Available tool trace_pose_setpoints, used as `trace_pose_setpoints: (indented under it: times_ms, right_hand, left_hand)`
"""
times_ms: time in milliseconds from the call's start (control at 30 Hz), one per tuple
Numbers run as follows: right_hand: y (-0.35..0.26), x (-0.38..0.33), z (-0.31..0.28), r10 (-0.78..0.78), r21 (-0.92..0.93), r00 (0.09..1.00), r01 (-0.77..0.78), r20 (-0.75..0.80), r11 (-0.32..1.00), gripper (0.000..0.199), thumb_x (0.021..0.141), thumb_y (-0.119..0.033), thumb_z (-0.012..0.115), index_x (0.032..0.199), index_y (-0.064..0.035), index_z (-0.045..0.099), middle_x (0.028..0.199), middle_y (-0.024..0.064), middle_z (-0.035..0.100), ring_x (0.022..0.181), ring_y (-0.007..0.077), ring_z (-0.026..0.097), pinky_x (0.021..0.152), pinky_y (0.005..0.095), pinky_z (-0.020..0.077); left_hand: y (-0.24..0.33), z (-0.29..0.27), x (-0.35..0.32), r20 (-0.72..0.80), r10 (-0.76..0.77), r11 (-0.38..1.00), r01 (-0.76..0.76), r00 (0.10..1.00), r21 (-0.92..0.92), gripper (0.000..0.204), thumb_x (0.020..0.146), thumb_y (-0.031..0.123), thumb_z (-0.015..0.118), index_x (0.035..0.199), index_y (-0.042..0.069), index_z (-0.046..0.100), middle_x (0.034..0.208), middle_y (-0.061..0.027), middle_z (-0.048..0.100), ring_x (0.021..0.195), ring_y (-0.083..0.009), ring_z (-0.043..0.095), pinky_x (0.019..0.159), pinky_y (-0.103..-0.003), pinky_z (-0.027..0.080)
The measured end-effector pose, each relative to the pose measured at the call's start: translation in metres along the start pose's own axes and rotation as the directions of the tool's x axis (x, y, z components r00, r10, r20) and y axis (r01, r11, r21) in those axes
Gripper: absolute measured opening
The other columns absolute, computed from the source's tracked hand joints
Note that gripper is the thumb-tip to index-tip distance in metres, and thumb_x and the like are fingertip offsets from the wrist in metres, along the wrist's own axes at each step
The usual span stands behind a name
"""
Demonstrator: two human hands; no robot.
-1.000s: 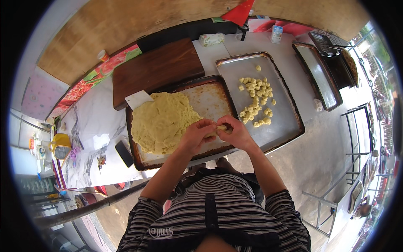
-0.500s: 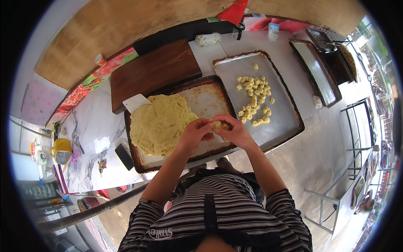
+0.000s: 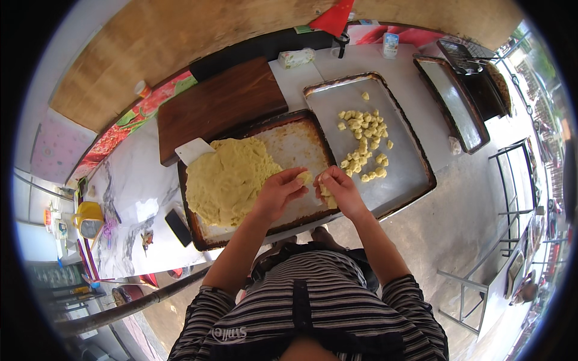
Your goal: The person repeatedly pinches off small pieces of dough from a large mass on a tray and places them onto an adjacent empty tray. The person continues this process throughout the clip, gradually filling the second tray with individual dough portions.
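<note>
A small piece of yellow dough (image 3: 306, 177) is pinched in the fingers of my left hand (image 3: 280, 191). My right hand (image 3: 339, 185) is closed round a larger lump of the same dough (image 3: 327, 196), part of it hidden by the fingers. Both hands hover over the right part of a browned baking tray (image 3: 299, 133), slightly apart from each other. On that tray's left side lies a big mass of yellow dough (image 3: 226, 180), with a white scraper (image 3: 193, 150) at its upper left edge. Several small dough pieces (image 3: 365, 129) are scattered on a second metal tray (image 3: 400, 157) to the right.
A dark wooden board (image 3: 223, 108) lies behind the dough tray. A phone (image 3: 178, 227) rests on the marbled tabletop to the left, farther off a yellow container (image 3: 89, 218). At the back are a tissue pack (image 3: 296, 58) and a carton (image 3: 390, 46); another tray (image 3: 453, 102) stands far right.
My hands have moved apart. A small bit of dough has come away in my left hand, while the larger lump stays in my right.
</note>
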State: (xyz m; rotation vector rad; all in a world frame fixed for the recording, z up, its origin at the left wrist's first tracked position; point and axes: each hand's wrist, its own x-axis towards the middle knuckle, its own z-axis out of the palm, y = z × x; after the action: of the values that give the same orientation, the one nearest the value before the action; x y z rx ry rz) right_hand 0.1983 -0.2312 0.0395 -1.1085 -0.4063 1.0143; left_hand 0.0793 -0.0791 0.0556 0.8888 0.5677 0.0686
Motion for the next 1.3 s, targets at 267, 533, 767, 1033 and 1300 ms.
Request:
trace_pose_setpoints:
  times_ms: [267, 533, 767, 1033, 1300]
  right_hand:
    - [0.006, -0.008, 0.009, -0.246, -0.457, 0.968, 0.242, 0.052, 0.856, 0.024, 0.086, -0.008, 0.065, 0.109, -0.0068, 0.057, 0.093, 0.0039, 0.060, 0.076, 0.0081, 0.057, 0.069, 0.0234, 0.0467]
    - [0.033, 0.009, -0.038, 0.131, 0.229, 0.956, -0.070, -0.262, 0.971, 0.029, 0.095, -0.027, 0.053, 0.107, -0.0014, 0.055, 0.091, 0.0084, 0.060, 0.082, 0.0199, 0.062, 0.069, 0.0287, 0.0517]
    - [0.059, 0.029, -0.104, 0.371, 0.752, 0.702, 0.362, -0.609, 0.551, 0.032, 0.097, -0.021, 0.050, 0.107, 0.0090, 0.053, 0.093, 0.0161, 0.065, 0.080, 0.0291, 0.066, 0.075, 0.0376, 0.0563]
    - [0.133, 0.026, -0.048, 0.331, 0.575, 0.866, -0.063, -0.375, 0.816, 0.014, 0.087, -0.012, 0.057, 0.097, -0.0051, 0.062, 0.074, 0.0055, 0.060, 0.060, 0.0153, 0.059, 0.052, 0.0265, 0.0478]
    - [0.151, 0.021, -0.039, 0.252, 0.473, 0.877, -0.032, -0.410, 0.880, 0.020, 0.087, -0.020, 0.062, 0.073, -0.0057, 0.059, 0.062, 0.0064, 0.057, 0.048, 0.0150, 0.052, 0.042, 0.0291, 0.0371]
  left_hand:
    - [-0.022, 0.002, 0.007, -0.034, 0.122, 0.947, -0.106, 0.992, 0.303, 0.014, 0.092, 0.017, 0.060, 0.093, 0.003, 0.056, 0.076, -0.0040, 0.059, 0.065, -0.0120, 0.055, 0.058, -0.025, 0.043]
    - [-0.025, -0.002, 0.017, -0.033, -0.057, 0.991, 0.052, 0.998, -0.121, 0.006, 0.093, 0.010, 0.055, 0.098, 0.007, 0.053, 0.088, -0.0072, 0.061, 0.070, -0.0146, 0.057, 0.060, -0.027, 0.046]
    - [-0.039, -0.036, 0.029, 0.028, 0.006, 0.998, -0.004, 1.000, -0.058, 0.018, 0.093, 0.008, 0.054, 0.110, 0.005, 0.055, 0.090, -0.0075, 0.062, 0.070, -0.0138, 0.057, 0.058, -0.025, 0.046]
    - [-0.055, -0.046, 0.048, 0.002, -0.129, 0.990, 0.129, 0.992, -0.050, 0.022, 0.097, 0.021, 0.051, 0.109, 0.003, 0.058, 0.088, -0.0048, 0.060, 0.070, -0.0122, 0.055, 0.058, -0.026, 0.046]
    - [-0.020, -0.050, 0.036, 0.364, -0.217, 0.925, 0.310, 0.906, -0.219, 0.013, 0.092, 0.012, 0.052, 0.096, 0.000, 0.054, 0.078, -0.0083, 0.050, 0.064, -0.0143, 0.043, 0.056, -0.029, 0.039]
